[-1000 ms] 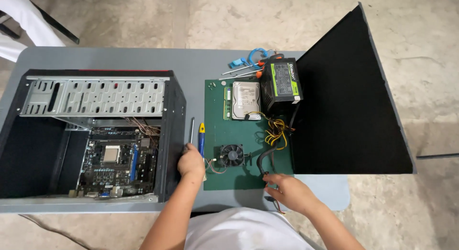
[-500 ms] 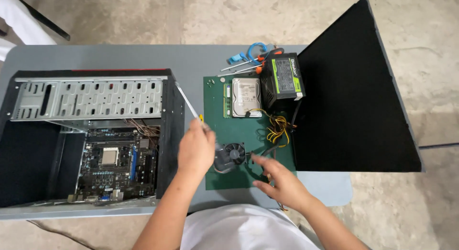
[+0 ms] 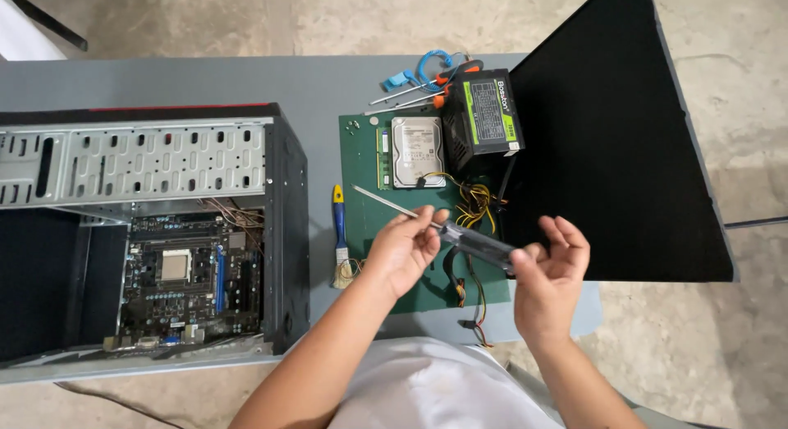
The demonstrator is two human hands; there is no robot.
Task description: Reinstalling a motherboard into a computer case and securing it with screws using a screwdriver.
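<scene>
I hold a screwdriver (image 3: 472, 242) with a dark handle and a long thin shaft over the green mat (image 3: 361, 154). My left hand (image 3: 404, 250) pinches it where the shaft meets the handle. My right hand (image 3: 548, 273) has loosely curled fingers and takes the handle's end between thumb and fingers. The shaft tip points up and left, toward a memory stick (image 3: 382, 158) on the mat. The small cooler fan seen earlier is hidden behind my left hand.
An open black computer case (image 3: 283, 232) lies at the left with a motherboard (image 3: 185, 273) inside. A hard drive (image 3: 417, 150), power supply (image 3: 484, 113) with loose cables, brush (image 3: 340, 232) and small tools (image 3: 427, 80) lie around the mat. A black side panel (image 3: 616, 150) lies right.
My left hand picked the screwdriver up from beside the mat and carried it right. My right hand rose off the cables and met the handle.
</scene>
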